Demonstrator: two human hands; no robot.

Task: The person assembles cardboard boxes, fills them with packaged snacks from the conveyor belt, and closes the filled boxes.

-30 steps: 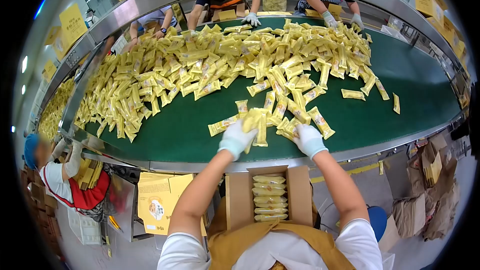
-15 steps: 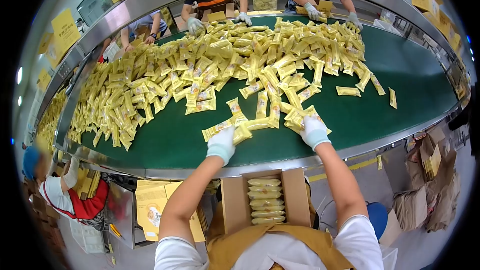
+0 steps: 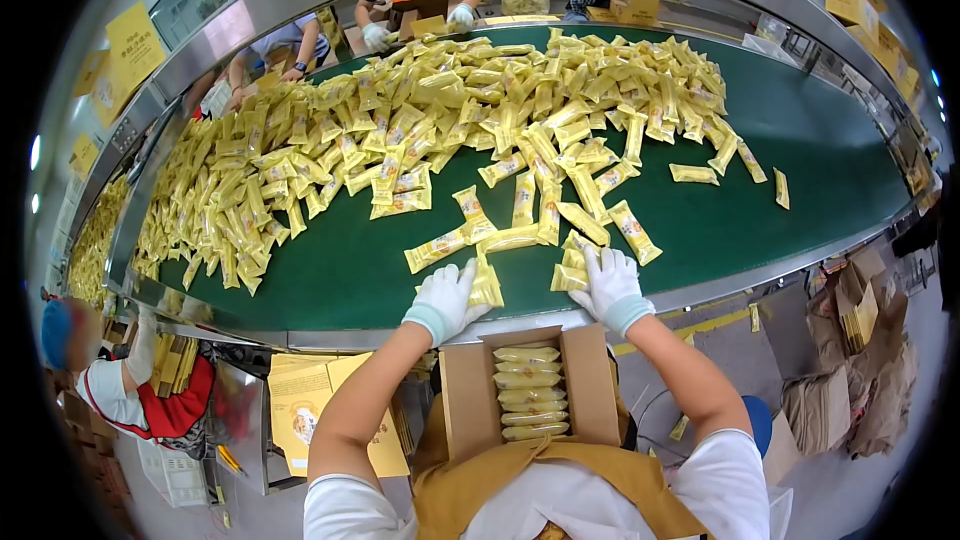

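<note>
At the belt's near edge, my left hand (image 3: 443, 300) in a white glove is closed on a yellow snack packet (image 3: 487, 283). Across from it, my right hand (image 3: 608, 286), gloved too, closes around a few yellow packets (image 3: 573, 262) just above the green belt (image 3: 340, 285). My fingertips on the far sides are partly hidden. Loose packets (image 3: 435, 250) lie close by my left hand, and a single packet (image 3: 634, 232) rests beyond my right. Below the hands, an open cardboard box (image 3: 470, 400) against my apron holds a column of stacked packets (image 3: 531, 380).
A large heap of packets (image 3: 440, 100) covers the belt's far and left parts. Co-workers' gloved hands (image 3: 462, 18) are at the far side. Flat yellow cartons (image 3: 305, 420) stand left of my box; another worker (image 3: 125, 380) is at lower left. Brown paper sacks (image 3: 820, 410) lie at right.
Both hands have drawn closer together and nearer to me, bringing packets with them. One packet lies released beyond my right hand. Co-workers' hands have pulled back from the heap.
</note>
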